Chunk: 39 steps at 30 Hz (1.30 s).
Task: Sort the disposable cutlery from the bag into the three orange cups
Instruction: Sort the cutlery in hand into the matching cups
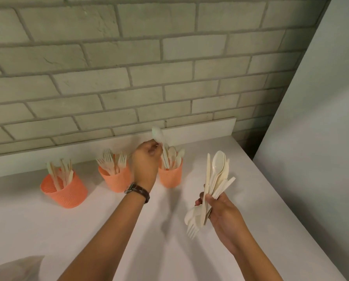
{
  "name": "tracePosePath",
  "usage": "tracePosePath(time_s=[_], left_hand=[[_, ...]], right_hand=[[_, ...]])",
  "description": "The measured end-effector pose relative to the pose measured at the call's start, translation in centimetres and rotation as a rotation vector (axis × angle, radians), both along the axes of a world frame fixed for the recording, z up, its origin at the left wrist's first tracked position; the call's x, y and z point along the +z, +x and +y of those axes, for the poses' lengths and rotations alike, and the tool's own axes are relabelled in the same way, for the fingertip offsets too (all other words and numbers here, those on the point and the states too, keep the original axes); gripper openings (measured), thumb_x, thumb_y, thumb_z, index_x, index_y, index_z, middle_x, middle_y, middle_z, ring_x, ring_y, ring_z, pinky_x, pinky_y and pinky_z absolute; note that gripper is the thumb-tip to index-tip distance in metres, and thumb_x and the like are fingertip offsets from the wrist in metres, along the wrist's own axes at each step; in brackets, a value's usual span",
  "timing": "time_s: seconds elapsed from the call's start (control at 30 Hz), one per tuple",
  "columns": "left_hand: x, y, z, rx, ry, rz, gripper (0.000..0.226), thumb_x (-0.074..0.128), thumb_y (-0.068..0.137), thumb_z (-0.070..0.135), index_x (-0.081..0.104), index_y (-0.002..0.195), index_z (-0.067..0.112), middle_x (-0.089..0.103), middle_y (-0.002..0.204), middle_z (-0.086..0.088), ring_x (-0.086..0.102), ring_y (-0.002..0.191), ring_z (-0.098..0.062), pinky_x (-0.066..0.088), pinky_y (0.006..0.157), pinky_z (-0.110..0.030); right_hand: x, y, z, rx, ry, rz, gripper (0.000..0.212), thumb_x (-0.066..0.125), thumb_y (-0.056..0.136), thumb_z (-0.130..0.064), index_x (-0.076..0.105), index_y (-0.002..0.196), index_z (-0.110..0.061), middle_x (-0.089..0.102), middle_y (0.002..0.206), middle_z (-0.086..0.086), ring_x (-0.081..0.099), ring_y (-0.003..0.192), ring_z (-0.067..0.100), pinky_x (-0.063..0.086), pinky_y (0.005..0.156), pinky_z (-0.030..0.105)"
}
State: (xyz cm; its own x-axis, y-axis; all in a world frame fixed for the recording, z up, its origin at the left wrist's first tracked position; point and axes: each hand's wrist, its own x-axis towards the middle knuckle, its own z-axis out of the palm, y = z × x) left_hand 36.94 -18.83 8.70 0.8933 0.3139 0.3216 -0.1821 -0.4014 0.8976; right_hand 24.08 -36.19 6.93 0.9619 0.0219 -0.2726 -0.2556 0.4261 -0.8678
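Three orange cups stand in a row on the white counter. The left cup (65, 194) holds knives, the middle cup (114, 180) holds forks, and the right cup (170, 178) holds spoons. My left hand (146, 162) pinches one pale spoon (158, 135) by its handle, bowl up, just above the right cup's left rim. My right hand (216, 209) grips a mixed bundle of cutlery (215, 179) in front of the cups, spoons and knives pointing up, a fork and spoons pointing down.
A brick wall rises behind the counter (88, 230). A plain grey wall panel (321, 138) closes the right side along the counter's edge. A pale bag corner (17, 268) lies at the bottom left. A brown watch sits on my left wrist.
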Motion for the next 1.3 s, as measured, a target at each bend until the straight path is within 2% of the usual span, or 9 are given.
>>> tracePosePath(time_s=[0.17, 0.23, 0.33, 0.47, 0.67, 0.9, 1.07, 1.2, 1.3], left_hand=[[-4.1, 0.3, -0.4, -0.115, 0.086, 0.267, 0.033, 0.065, 0.083, 0.012, 0.064, 0.116, 0.009, 0.071, 0.097, -0.009, 0.063, 0.084, -0.018, 0.049, 0.084, -0.028], [-4.2, -0.5, -0.1, -0.107, 0.107, 0.275, 0.038, 0.065, 0.084, 0.015, 0.061, 0.121, 0.011, 0.070, 0.104, -0.008, 0.063, 0.081, -0.015, 0.046, 0.077, -0.021], [-2.6, -3.1, 0.1, -0.105, 0.043, 0.197, 0.030, 0.064, 0.085, 0.016, 0.065, 0.115, 0.014, 0.068, 0.102, 0.004, 0.058, 0.068, -0.001, 0.039, 0.061, -0.004], [0.1, -8.0, 0.0, -0.250, -0.070, 0.111, 0.018, 0.068, 0.082, 0.012, 0.071, 0.094, 0.025, 0.069, 0.091, 0.007, 0.052, 0.060, -0.001, 0.041, 0.062, -0.008], [1.9, -12.3, 1.1, -0.353, -0.009, 0.185, 0.006, 0.074, 0.076, 0.022, 0.073, 0.080, 0.027, 0.069, 0.082, 0.013, 0.052, 0.061, -0.001, 0.042, 0.062, -0.011], [1.3, -13.9, 2.6, -0.239, 0.016, 0.369, 0.021, 0.076, 0.073, 0.032, 0.068, 0.091, 0.024, 0.068, 0.073, 0.005, 0.058, 0.051, 0.000, 0.044, 0.057, -0.007], [0.8, -14.8, 5.6, -0.209, -0.191, 0.448, 0.014, 0.076, 0.073, 0.016, 0.069, 0.084, 0.022, 0.067, 0.058, 0.008, 0.062, 0.052, -0.007, 0.050, 0.059, -0.016], [0.3, -15.2, 7.2, -0.154, -0.307, 0.489, 0.020, 0.070, 0.078, 0.004, 0.070, 0.098, 0.007, 0.071, 0.070, -0.004, 0.069, 0.065, -0.013, 0.056, 0.064, -0.021], [0.4, -15.6, 8.2, -0.186, -0.394, 0.500, 0.022, 0.065, 0.082, 0.002, 0.070, 0.103, 0.005, 0.074, 0.087, -0.013, 0.071, 0.081, -0.021, 0.058, 0.075, -0.027]], right_hand=[[0.0, -0.1, 0.0, -0.020, 0.034, 0.024, 0.019, 0.041, 0.096, -0.005, 0.057, 0.104, -0.011, 0.060, 0.074, 0.003, 0.056, 0.077, 0.022, 0.040, 0.072, 0.034], [0.0, -0.1, 0.0, -0.008, 0.047, 0.030, 0.017, 0.043, 0.096, -0.007, 0.058, 0.105, -0.010, 0.059, 0.076, 0.004, 0.057, 0.077, 0.021, 0.041, 0.075, 0.034], [0.3, -0.2, 0.2, 0.042, 0.084, 0.033, 0.017, 0.045, 0.096, -0.011, 0.059, 0.106, -0.009, 0.058, 0.076, 0.005, 0.056, 0.074, 0.018, 0.045, 0.074, 0.030], [0.7, -0.2, 0.9, 0.118, 0.142, 0.040, 0.016, 0.045, 0.095, -0.010, 0.058, 0.104, -0.010, 0.057, 0.075, 0.006, 0.056, 0.070, 0.018, 0.049, 0.065, 0.026], [0.9, -0.2, 3.1, 0.208, 0.127, -0.001, 0.021, 0.046, 0.094, -0.010, 0.058, 0.112, -0.009, 0.058, 0.081, 0.010, 0.057, 0.072, 0.021, 0.048, 0.073, 0.032], [1.2, -0.5, 6.8, 0.332, 0.024, -0.049, 0.037, 0.044, 0.096, -0.009, 0.047, 0.131, -0.018, 0.071, 0.111, 0.008, 0.068, 0.099, 0.023, 0.053, 0.085, 0.033], [0.8, -0.5, 9.2, 0.418, -0.110, -0.037, 0.026, 0.046, 0.097, -0.010, 0.052, 0.122, -0.010, 0.070, 0.092, 0.008, 0.068, 0.077, 0.018, 0.055, 0.068, 0.023], [0.5, -0.4, 10.6, 0.456, -0.079, -0.027, 0.023, 0.043, 0.098, -0.015, 0.054, 0.117, -0.021, 0.070, 0.101, 0.010, 0.069, 0.085, 0.022, 0.056, 0.070, 0.025], [0.2, 0.2, 11.1, 0.465, -0.026, 0.000, 0.022, 0.042, 0.098, -0.013, 0.054, 0.116, -0.017, 0.069, 0.091, 0.008, 0.068, 0.084, 0.022, 0.056, 0.072, 0.027]])
